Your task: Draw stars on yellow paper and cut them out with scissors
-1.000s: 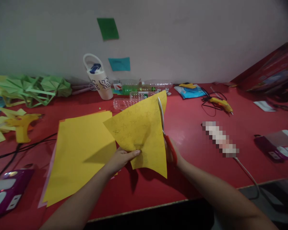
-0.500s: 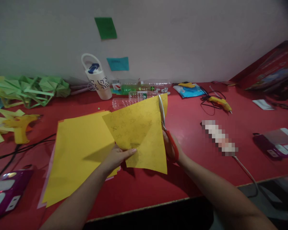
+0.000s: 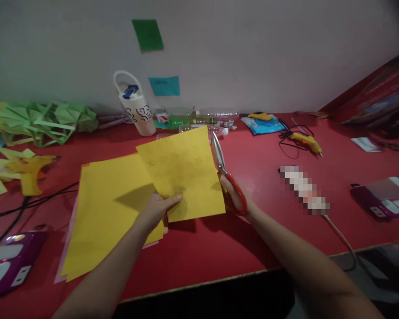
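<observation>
My left hand (image 3: pixel 158 209) pinches the lower edge of a yellow paper sheet (image 3: pixel 182 170) with faint pencil marks, holding it above the red table (image 3: pixel 259 177). To the sheet's right, my right hand (image 3: pixel 234 197) grips red-handled scissors (image 3: pixel 226 177); their blades point up and away along the sheet's right edge. A stack of yellow paper (image 3: pixel 106 208) lies flat on the table under and left of the held sheet.
A white drink carrier (image 3: pixel 136 106), clear plastic bottles (image 3: pixel 193 118), a blue packet (image 3: pixel 262 123) and a yellow glue gun (image 3: pixel 304 141) line the back. Green folded paper (image 3: pixel 43 122) and another glue gun (image 3: pixel 29 170) lie left. A purple device (image 3: pixel 9 266) and boxes (image 3: pixel 382 199) flank the table edge.
The held sheet has turned and dropped flatter and lower, its pointed bottom corner no longer hanging down. The scissors and right hand moved slightly left and down along its right edge.
</observation>
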Available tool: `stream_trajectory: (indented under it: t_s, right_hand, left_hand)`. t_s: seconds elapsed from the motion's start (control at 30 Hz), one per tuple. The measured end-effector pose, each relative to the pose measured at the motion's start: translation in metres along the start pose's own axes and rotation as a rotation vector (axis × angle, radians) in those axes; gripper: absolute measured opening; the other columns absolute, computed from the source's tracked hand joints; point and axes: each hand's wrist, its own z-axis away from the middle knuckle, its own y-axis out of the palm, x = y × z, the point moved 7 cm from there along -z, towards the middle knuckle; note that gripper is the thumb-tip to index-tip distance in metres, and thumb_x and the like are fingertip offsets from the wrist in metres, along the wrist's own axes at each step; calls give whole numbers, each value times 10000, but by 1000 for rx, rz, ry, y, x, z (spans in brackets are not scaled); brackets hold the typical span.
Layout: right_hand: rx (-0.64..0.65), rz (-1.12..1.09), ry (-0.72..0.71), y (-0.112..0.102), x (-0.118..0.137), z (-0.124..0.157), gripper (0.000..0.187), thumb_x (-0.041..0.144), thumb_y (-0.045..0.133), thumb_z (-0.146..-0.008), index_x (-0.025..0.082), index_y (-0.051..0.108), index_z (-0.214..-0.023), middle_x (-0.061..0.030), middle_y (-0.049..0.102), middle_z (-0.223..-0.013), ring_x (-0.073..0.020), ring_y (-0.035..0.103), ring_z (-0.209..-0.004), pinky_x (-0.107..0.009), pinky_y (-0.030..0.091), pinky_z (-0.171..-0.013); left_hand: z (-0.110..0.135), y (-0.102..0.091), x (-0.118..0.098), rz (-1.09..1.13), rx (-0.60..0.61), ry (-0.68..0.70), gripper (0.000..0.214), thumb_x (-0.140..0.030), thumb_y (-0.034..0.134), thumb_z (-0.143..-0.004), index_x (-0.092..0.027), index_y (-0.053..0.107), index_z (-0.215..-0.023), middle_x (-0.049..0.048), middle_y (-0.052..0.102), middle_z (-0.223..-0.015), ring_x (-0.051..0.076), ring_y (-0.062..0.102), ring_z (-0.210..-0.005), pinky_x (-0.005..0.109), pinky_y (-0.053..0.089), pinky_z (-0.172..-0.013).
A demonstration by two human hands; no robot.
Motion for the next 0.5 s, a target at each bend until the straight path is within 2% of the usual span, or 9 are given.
stream_trajectory:
  t_s: [0.03,0.1,0.17,0.23,0.4,0.5]
  right_hand:
    - [0,-7,21,0,1,1,429,642,531,-839,258,409,-690,78,392,-404,-108,374,-323,-255,301,-348]
    - [18,16,65,1,2,2,359,521,649,-766,257,417,-696,93,406,-396,-98,377,-327,-241,302,-352]
    - [30,40,82,2,3,3,307,417,683,-725,251,427,-687,91,441,-402,-90,401,-350,-232,321,-374]
    - [46,52,73,3,4,3,281,388,675,-718,246,436,-678,83,471,-403,-86,413,-360,-230,326,-384]
    - [65,60,31,2,2,-1,346,488,687,-728,248,438,-736,101,456,-403,-85,389,-340,-239,305,-375]
    - [70,83,-43,-2,6,-4,383,564,623,-798,247,422,-722,92,440,-435,-84,375,-352,-252,311,-401]
  left_hand:
    - [-1,-2,-1,35,-23,17,359,-418,821,-593,-171,609,-443,56,564,-410,153,499,-356,284,395,-336]
    - [-3,-5,-6,165,-44,67,255,-359,841,-561,-147,708,-613,83,693,-576,212,652,-527,324,540,-497]
    - [-2,-6,-12,271,-48,104,307,-313,858,-533,-150,741,-765,82,756,-717,247,723,-691,369,602,-674]
    - [0,-7,-18,321,-51,140,372,-294,870,-513,-156,738,-832,78,778,-787,262,743,-776,393,609,-776]
    - [2,-5,-25,298,-2,170,425,-345,880,-534,-141,736,-877,111,791,-854,296,754,-860,436,597,-877]
    - [0,-14,-26,254,-79,195,405,-356,880,-537,-134,731,-841,103,779,-827,292,746,-839,428,595,-847]
